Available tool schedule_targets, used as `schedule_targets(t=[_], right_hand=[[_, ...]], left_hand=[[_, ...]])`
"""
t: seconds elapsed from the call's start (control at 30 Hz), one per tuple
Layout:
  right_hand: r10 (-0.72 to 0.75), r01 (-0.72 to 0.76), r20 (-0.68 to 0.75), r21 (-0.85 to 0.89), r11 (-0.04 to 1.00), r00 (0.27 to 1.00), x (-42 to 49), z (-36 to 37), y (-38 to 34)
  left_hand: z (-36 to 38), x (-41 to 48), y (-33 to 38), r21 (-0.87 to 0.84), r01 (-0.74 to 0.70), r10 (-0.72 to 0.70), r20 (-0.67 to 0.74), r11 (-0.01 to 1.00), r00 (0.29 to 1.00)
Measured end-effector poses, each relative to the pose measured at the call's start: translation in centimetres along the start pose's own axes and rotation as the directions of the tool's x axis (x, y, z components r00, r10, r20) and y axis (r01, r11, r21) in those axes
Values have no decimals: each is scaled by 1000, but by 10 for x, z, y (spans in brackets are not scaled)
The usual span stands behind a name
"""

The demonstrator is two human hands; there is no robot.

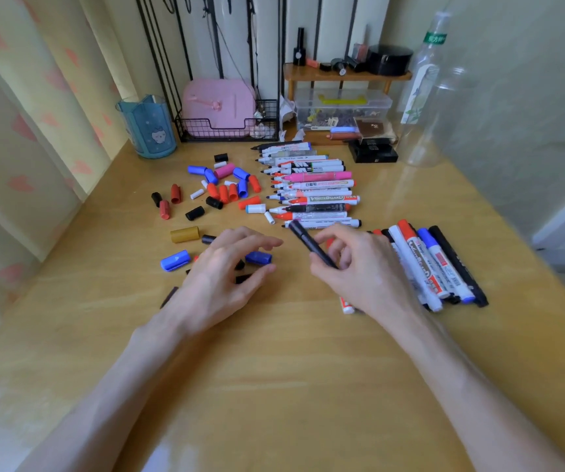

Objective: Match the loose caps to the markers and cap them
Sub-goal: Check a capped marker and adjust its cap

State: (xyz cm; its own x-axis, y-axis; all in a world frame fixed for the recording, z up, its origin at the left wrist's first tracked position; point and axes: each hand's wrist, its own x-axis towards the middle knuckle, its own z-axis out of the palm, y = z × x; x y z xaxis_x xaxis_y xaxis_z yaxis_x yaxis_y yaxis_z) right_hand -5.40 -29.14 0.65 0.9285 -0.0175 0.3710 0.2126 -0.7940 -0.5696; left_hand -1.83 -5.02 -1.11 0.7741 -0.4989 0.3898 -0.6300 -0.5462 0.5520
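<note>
We see through a single wide-angle view from the head, looking forward and down onto the surface (291, 362) from close above, with the left hand (218, 270) and right hand (362, 267) mid-frame and the surface's far edge near the top.

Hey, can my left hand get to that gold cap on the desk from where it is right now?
Probably yes. The left hand is open and looks empty, and the gold cap lies uncovered just beyond its fingers, to the left. Only a small black cap lies beside it, not on it.
</note>
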Motion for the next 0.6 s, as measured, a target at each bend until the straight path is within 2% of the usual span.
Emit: schedule_targets(t=[0.17,0.33,0.47,0.6], right_hand=[[116,-117,-65,-14,993,991,11,-46,28],[257,-279,-168,-126,952,952,-4,-95,93],[378,-411,-190,-178,894,906,-23,-118,139],[444,-476,-191,-185,860,875,-32,-119,159]], left_hand=[[27,32,32,-16,-71,71,49,997,996],[67,53,45,-51,-90,93,71,995,993],[94,66,60,-59,-75,80,89,995,993],[113,82,76,-66,-73,79,93,995,993]])
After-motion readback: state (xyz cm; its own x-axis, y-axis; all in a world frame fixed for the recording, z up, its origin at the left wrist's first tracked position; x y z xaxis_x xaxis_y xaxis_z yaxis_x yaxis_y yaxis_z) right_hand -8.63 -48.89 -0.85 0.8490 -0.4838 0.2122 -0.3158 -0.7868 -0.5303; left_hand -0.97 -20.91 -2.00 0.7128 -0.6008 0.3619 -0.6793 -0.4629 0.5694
